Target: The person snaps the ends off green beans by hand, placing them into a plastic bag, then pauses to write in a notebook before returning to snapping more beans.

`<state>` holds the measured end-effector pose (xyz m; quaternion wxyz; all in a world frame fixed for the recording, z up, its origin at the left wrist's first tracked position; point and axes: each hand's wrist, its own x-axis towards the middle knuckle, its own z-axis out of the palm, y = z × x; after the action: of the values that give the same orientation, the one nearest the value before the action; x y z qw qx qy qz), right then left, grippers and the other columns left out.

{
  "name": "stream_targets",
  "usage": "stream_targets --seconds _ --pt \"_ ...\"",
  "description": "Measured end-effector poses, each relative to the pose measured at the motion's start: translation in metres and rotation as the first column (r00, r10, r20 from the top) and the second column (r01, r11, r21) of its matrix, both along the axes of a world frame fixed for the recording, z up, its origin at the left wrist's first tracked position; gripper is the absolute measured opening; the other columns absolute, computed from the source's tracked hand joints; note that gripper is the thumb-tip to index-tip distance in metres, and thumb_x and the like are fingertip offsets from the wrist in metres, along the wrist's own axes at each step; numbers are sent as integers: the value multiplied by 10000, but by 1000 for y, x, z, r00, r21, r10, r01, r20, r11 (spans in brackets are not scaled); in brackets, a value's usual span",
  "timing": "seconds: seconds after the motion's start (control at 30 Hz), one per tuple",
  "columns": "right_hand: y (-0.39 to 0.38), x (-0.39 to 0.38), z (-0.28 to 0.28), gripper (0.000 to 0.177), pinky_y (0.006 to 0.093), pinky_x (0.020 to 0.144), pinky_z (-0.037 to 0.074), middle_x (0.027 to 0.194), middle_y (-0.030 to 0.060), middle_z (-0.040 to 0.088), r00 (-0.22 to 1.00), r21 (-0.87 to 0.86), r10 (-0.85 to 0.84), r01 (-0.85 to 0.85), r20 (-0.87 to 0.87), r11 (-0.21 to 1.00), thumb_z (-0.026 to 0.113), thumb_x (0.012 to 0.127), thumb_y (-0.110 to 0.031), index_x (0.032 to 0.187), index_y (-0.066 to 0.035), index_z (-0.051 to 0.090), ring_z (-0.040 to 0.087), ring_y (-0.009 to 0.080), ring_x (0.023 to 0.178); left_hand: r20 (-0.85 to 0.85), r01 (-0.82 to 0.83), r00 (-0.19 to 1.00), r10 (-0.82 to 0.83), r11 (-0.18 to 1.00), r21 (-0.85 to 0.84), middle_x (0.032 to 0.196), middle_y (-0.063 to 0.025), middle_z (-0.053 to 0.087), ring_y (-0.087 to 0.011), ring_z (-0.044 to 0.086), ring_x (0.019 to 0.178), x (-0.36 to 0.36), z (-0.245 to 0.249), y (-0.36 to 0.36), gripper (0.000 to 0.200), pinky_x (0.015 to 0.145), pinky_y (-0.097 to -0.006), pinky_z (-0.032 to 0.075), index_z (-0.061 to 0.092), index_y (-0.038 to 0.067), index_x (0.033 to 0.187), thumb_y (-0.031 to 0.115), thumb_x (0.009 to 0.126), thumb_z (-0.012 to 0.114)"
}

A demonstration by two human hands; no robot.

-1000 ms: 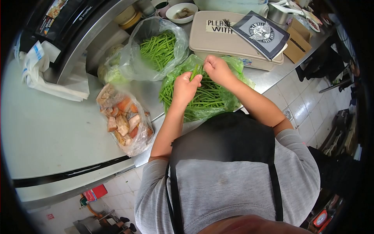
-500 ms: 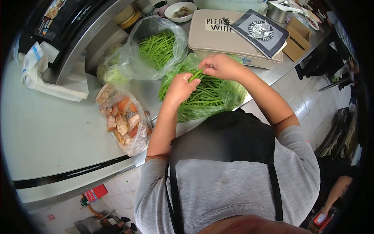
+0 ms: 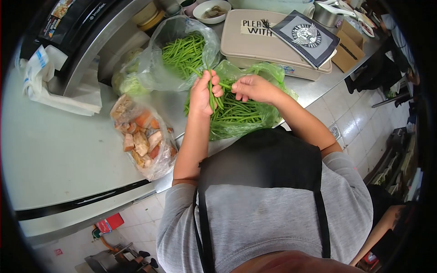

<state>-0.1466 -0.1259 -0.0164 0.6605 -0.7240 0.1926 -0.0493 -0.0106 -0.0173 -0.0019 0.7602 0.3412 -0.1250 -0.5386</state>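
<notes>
Beans all over this worktop (image 3: 59, 154), basically. The left hand (image 3: 202, 94) is closed around a small bunch of green beans (image 3: 210, 88). It holds them roughly upright, with the tips poking out above the fist. I can't count the bunch exactly; it's several. The right hand (image 3: 252, 88) is just beside it, fingers pinched narrow on the end of one bean that sticks out sideways from the bunch.

Both hands hover right over the green plastic bag (image 3: 246, 120). It lies open at the near edge of the worktop with a loose heap of beans inside.

Count-wise, there are four bags:
- **Beans:** two bags hold beans, the green one and a clear plastic bag (image 3: 182, 54) just behind the left hand. The bunch's tips overlap the clear bag's front edge, and I can't tell if they touch.
- **Chunks:** one bag of orange and pale chunks (image 3: 141, 139) sits left of the left forearm.
- **Leafy stuff:** one leafy pale-green bag (image 3: 129, 82) is tucked beside the clear one.

Behind the green bag sits one beige lidded tub (image 3: 255, 45) with one dark booklet (image 3: 306, 36) lying on its lid. One white bowl (image 3: 210, 9) is further back.
</notes>
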Motion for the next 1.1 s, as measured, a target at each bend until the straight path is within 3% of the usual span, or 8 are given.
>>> stream_targets --seconds 0.1,0.2,0.4,0.6,0.73,0.83,0.97,1.1 --pt "1 1 -8 248 212 558 416 670 16 552 999 -156 46 -43 20 987 484 826 -257 765 -23 535 495 91 584 -34 -43 999 41 998 -42 651 -20 426 -94 367 486 2 -2 -2 157 425 -206 326 438 72 865 229 858 439" --pt "4 2 -5 217 236 534 412 614 24 529 988 -33 -4 9 156 999 496 802 -221 703 -30 520 492 92 569 -31 -85 996 83 995 -51 651 -19 422 -91 361 487 1 -1 -1 162 425 -208 324 426 71 861 233 863 428" --pt "18 10 -1 248 399 579 416 639 194 516 979 -699 -164 202 122 686 459 736 -226 637 -8 522 514 346 635 338 -331 889 309 944 8 650 -18 423 -79 340 476 -28 14 -3 181 419 -200 291 418 66 841 244 869 406" --pt "10 7 -11 326 409 595 428 684 187 552 984 -539 -174 124 -42 833 487 739 -329 689 -17 569 533 354 674 430 -440 788 440 892 -106 632 -12 427 -60 325 473 -28 19 -11 194 408 -191 255 421 53 844 245 867 405" --pt "-2 -6 -7 385 388 631 445 734 144 587 889 -720 -40 -342 -455 604 535 715 -413 767 -36 592 568 295 703 667 -501 640 381 865 -13 603 11 415 -58 321 484 -1 -2 -12 225 443 -214 276 451 38 780 245 861 420" --pt "7 -15 -20 346 369 652 452 804 120 586 878 -735 -36 -375 -477 565 580 686 -370 824 -53 591 567 273 764 752 -533 561 346 846 8 592 12 412 -64 332 498 9 -9 -4 229 478 -218 299 459 40 765 251 853 439" --pt "20 -16 -44 257 368 716 432 848 103 565 960 -885 -114 -183 -254 429 560 691 -259 859 -65 576 545 259 836 667 -451 676 314 892 37 573 7 417 -77 369 473 13 -12 -1 205 454 -217 322 466 31 790 231 831 484" --pt "5 -18 -46 203 402 708 412 852 116 572 973 -835 -90 -133 -212 534 495 675 -155 848 -82 572 545 266 816 626 -415 739 250 900 130 565 1 423 -86 389 437 3 -6 8 191 412 -220 326 481 16 785 202 812 518"
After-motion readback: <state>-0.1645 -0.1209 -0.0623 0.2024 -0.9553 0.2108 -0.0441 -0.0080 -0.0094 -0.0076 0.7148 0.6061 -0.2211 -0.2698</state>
